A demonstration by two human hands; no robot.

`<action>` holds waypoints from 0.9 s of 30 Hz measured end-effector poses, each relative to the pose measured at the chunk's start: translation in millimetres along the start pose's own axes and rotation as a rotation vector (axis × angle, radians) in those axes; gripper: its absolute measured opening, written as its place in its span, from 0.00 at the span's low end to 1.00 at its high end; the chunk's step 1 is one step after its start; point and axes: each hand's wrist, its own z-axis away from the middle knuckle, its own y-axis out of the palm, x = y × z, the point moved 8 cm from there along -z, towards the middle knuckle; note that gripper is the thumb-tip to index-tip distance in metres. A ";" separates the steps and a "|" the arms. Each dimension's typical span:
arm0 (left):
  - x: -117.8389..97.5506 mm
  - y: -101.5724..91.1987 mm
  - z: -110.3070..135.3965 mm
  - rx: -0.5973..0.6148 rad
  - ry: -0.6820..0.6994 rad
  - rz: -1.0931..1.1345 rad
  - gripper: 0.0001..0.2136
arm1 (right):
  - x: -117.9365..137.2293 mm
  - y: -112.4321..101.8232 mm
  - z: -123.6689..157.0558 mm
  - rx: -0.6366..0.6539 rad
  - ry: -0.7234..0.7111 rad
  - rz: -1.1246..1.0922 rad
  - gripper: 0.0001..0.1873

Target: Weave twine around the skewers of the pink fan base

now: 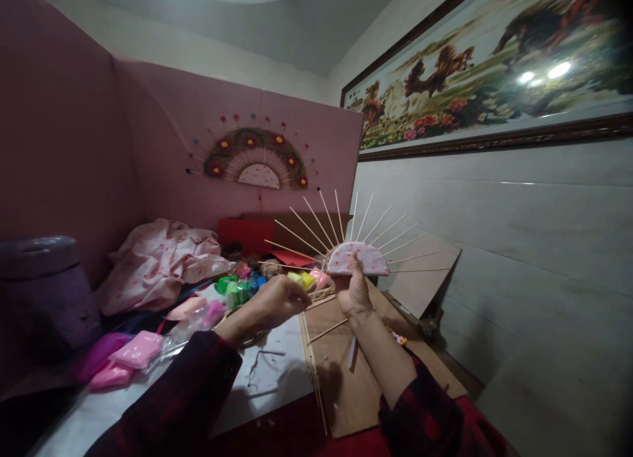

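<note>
My right hand (353, 292) grips a half-round piece covered in white cloth with red dots (368, 259), its thumb pressed on the front face. Thin wooden sticks (326, 214) fan out from the curved edge of that piece. Some brown strands show at its left end. My left hand (271, 304) is just left of and below the piece, fingers pinched together near its lower left corner. What lies between those fingertips, if anything, is too small to make out.
Brown cardboard (346, 384) lies under my hands with loose sticks (312, 371) along its left edge. Pink packets (137, 350), green clay packs (232, 289), bundled dotted cloth (163, 259) and a lidded container (49, 299) stand left. A finished fan decoration (252, 140) hangs on the pink panel.
</note>
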 end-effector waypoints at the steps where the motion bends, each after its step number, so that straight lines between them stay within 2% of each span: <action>1: -2.8 2.4 0.3 0.011 0.016 -0.012 0.10 | -0.1 1.9 0.9 0.008 -0.002 -0.012 0.15; 8: -10.8 10.7 -0.4 0.021 0.070 -0.028 0.10 | -2.4 9.6 5.8 0.051 0.023 -0.035 0.17; 13: -6.6 7.7 0.1 -0.024 0.024 -0.191 0.10 | -1.8 10.5 4.7 0.061 0.024 -0.025 0.18; 18: -1.8 -9.8 3.1 -0.082 -0.065 -0.375 0.10 | -0.9 8.1 1.7 0.067 0.031 -0.027 0.19; 22: -5.7 -29.4 5.2 -0.140 -0.085 -0.505 0.10 | 0.6 7.0 1.3 0.072 0.042 -0.050 0.20; 27: -11.2 -42.8 8.4 -0.183 -0.107 -0.602 0.10 | 4.1 7.3 2.2 0.054 0.057 -0.108 0.19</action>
